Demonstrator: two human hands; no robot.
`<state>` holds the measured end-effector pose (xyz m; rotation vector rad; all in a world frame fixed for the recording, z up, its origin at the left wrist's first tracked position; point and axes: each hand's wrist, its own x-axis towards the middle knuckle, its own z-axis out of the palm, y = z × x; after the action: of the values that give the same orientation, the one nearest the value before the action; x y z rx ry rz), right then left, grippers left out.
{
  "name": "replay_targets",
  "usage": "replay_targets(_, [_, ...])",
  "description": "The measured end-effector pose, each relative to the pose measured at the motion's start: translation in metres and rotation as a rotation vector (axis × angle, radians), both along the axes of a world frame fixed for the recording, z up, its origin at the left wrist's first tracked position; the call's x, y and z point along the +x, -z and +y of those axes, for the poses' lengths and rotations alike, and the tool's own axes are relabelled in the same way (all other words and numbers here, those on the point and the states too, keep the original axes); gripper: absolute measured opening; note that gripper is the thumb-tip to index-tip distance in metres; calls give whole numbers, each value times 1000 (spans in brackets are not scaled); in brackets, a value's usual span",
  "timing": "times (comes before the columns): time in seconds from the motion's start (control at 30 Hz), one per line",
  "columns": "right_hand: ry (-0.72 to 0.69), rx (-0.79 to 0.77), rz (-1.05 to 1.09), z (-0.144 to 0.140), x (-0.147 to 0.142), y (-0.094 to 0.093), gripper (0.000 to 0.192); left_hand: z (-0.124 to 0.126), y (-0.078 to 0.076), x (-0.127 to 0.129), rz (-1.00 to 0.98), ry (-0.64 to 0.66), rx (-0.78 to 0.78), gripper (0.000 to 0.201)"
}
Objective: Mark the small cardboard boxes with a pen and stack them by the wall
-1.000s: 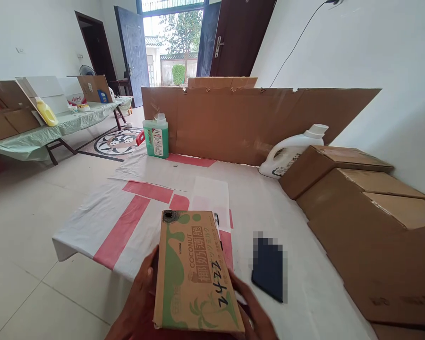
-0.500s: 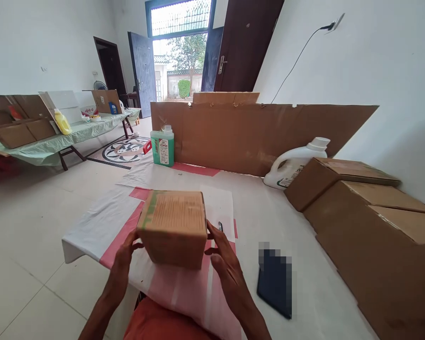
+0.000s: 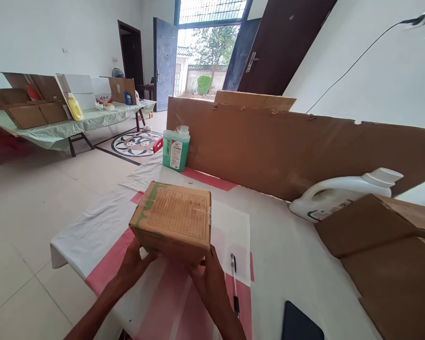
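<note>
Carton (image 3: 177,212) in front of you, over the near part of the cloth-covered table (image 3: 279,255), its printed panel facing up and toward you; whether its base touches the cloth or is clear of it, you cannot tell from this angle. For steady handling, bear on both lower sides equally and let the palms take the weight — a one-sided push would likely twist it, since your hold is all on the near end. Favour slow turns, and mind the pen (image 3: 234,278), lying near your right forearm on the cloth, with the dark phone-like slab (image 3: 302,323) farther right. Your left hand (image 3: 133,264) is partly curled at the carton's near left lower corner, thumb reaching inward along the lower edge, fingertips hidden beneath or behind it. Your right hand (image 3: 208,276) is cupped at the near right lower corner, thumb turned inward, fingers up against the side — neither is spread wide; how hard each presses, you cannot tell. Green jug (image 3: 175,151) stands beyond, well apart from both hands, before the upright cardboard panel (image 3: 262,146)
</note>
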<state>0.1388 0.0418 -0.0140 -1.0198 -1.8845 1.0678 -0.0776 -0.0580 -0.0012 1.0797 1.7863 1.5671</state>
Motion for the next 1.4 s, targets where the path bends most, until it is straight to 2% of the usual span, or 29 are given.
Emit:
replay_targets(0.13, [-29,62,-11,81,-69,-7,62,83,-7,-68,-21,50,38,42])
replay_targets(0.27, [-47,59,-60,161,-135,5,68,171,-3,-132,-63,112,50,58])
replay_targets(0.37, [-46,55,-105,207,-169,16,69,222,2,-165,-64,149,50,66])
replay_targets(0.43, [-38,54,-123,232,-185,20,70,249,5,-180,-51,164,48,63])
replay_targets(0.57, [-24,54,-129,270,-206,25,73,288,9,-201,-18,177,33,43])
replay_targets(0.63, [-19,56,-122,281,-214,27,74,300,10,-209,-10,176,21,46])
replay_targets(0.77, [-28,53,-97,291,-227,34,76,309,12,-222,1,167,-1,65])
replay_targets(0.87, [-56,34,-71,293,-231,36,78,310,13,-228,24,120,-28,53])
replay_targets(0.93, [-97,7,-55,292,-229,33,79,308,14,-228,49,58,-62,41])
replay_targets(1.0, [-141,-36,-47,284,-218,27,82,304,15,-222,81,-31,-108,38])
replay_targets(1.1, [-152,-103,-47,250,-175,12,85,284,19,-193,144,-187,-157,60])
replay_targets(1.17, [-132,-138,-52,209,-129,-1,75,263,23,-159,195,-250,-158,80])
replay_targets(1.2, [-131,-152,-54,184,-102,-7,63,250,25,-139,220,-249,-148,85])
replay_targets(1.3, [-98,-220,-46,97,-20,-21,39,210,29,-67,292,-160,-113,88])
replay_targets(1.37, [37,-208,18,41,30,-26,31,188,26,-14,324,-46,-96,87])
replay_targets(1.4, [162,-165,52,15,54,-28,29,179,23,13,339,34,-93,84])
